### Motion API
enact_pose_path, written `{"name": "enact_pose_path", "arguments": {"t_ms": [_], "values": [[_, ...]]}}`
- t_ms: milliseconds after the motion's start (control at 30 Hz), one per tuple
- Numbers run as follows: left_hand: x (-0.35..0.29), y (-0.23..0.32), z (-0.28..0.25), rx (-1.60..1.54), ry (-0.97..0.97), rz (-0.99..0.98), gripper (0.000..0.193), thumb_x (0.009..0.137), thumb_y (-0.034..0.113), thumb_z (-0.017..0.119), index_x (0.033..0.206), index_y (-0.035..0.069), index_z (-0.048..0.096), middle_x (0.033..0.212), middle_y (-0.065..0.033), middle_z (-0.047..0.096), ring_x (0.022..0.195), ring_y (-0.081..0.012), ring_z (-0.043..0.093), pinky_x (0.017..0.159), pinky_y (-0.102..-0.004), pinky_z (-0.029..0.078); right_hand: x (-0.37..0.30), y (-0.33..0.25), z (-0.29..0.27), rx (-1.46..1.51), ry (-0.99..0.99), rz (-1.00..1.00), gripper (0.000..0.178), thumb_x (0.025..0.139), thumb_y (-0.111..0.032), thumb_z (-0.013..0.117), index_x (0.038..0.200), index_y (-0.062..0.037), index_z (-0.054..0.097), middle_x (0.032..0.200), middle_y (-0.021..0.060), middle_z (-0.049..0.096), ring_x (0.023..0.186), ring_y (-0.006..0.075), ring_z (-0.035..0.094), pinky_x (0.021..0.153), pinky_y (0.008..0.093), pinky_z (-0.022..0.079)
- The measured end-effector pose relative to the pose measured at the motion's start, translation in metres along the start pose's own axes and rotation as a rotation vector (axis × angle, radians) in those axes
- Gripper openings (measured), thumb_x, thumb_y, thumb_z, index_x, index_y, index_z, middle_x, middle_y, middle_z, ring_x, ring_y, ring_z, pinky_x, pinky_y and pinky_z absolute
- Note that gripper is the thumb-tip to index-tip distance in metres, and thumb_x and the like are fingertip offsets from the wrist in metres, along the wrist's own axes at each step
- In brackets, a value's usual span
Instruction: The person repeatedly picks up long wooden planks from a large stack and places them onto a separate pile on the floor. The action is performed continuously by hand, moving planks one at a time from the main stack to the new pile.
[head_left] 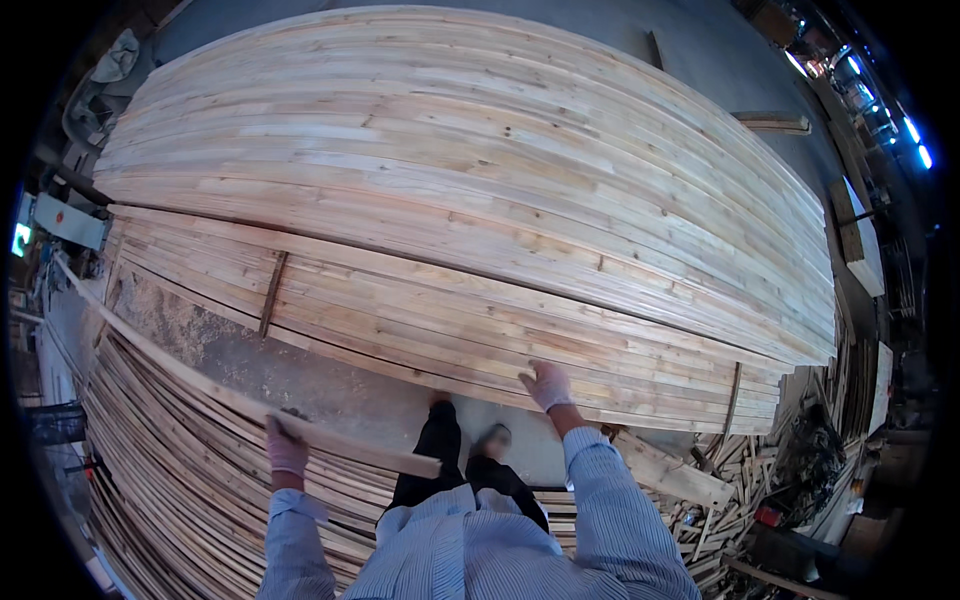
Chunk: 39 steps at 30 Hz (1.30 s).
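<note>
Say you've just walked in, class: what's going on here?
A person in a striped shirt is handling lumber. Their left hand grips a long board that slants toward the upper left. The right hand is over the near edge of the narrower board row; whether it touches is unclear. Beyond lies a wider spread of boards, with stacked strips at lower left.

Held board (360,445) hides part of strip stack (190,460); right foot (493,440) blurred.

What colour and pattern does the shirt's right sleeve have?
The right sleeve is light blue with fine stripes, seen best in the head view.
</note>
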<state>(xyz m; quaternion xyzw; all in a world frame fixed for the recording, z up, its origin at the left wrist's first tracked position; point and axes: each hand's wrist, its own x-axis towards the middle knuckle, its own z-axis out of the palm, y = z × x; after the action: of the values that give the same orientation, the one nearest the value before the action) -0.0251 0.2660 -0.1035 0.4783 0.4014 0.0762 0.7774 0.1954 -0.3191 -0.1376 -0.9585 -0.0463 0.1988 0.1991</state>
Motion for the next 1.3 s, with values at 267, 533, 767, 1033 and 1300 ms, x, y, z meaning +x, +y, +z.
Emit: {"name": "enact_pose_path", "arguments": {"t_ms": [267, 533, 767, 1033, 1300], "values": [[-0.015, 0.029, -0.025, -0.18, -0.029, -0.182, 0.054, 0.102, 0.053, 0.041, 0.128, 0.009, 0.057, 0.134, -0.0083, 0.059, 0.124, -0.0246, 0.051, 0.116, -0.0509, 0.027, 0.139, -0.018, -0.034, -0.326, 0.059, 0.083, 0.059, 0.083, -0.041, 0.072, 0.127, -0.0052, 0.057, 0.115, 0.0137, 0.065, 0.112, 0.0305, 0.062, 0.092, 0.0431, 0.049], [-0.072, -0.018, -0.02, -0.396, 0.053, -0.51, 0.047, 0.098, 0.059, 0.046, 0.097, 0.014, 0.058, 0.1, -0.0049, 0.06, 0.089, -0.0255, 0.054, 0.075, -0.0434, 0.045, 0.216, -0.009, -0.005, -0.569, -0.044, 0.133, 0.04, 0.088, -0.027, 0.063, 0.123, -0.0093, 0.058, 0.116, 0.0097, 0.065, 0.111, 0.0265, 0.062, 0.09, 0.042, 0.049], [-0.1, -0.025, 0.048, -0.163, -0.049, -0.721, 0.041, 0.101, 0.053, 0.039, 0.084, 0.016, 0.046, 0.077, -0.0034, 0.044, 0.071, -0.0217, 0.047, 0.067, -0.0392, 0.04, 0.224, 0.015, 0.004, -0.524, 0.057, 0.066, 0.02, 0.092, -0.015, 0.054, 0.102, -0.01, 0.07, 0.097, 0.0098, 0.074, 0.094, 0.0272, 0.071, 0.075, 0.0419, 0.055], [-0.09, -0.048, 0.093, -0.047, -0.009, -0.659, 0.033, 0.1, 0.045, 0.053, 0.095, 0.012, 0.054, 0.077, -0.0032, 0.051, 0.067, -0.0188, 0.048, 0.063, -0.0331, 0.042, 0.138, -0.008, -0.024, -0.518, -0.078, -0.066, 0.017, 0.09, -0.017, 0.057, 0.095, -0.0113, 0.073, 0.096, 0.0106, 0.075, 0.091, 0.0263, 0.072, 0.072, 0.041, 0.055], [-0.105, -0.06, 0.132, 0.054, -0.108, -0.614, 0.035, 0.102, 0.045, 0.049, 0.104, 0.01, 0.055, 0.092, -0.0078, 0.058, 0.081, -0.0245, 0.055, 0.075, -0.0384, 0.049, 0.071, -0.034, -0.059, -0.335, -0.087, -0.132, 0.017, 0.082, -0.016, 0.062, 0.094, -0.0101, 0.073, 0.099, 0.0138, 0.074, 0.094, 0.0281, 0.072, 0.075, 0.0405, 0.056]]}}
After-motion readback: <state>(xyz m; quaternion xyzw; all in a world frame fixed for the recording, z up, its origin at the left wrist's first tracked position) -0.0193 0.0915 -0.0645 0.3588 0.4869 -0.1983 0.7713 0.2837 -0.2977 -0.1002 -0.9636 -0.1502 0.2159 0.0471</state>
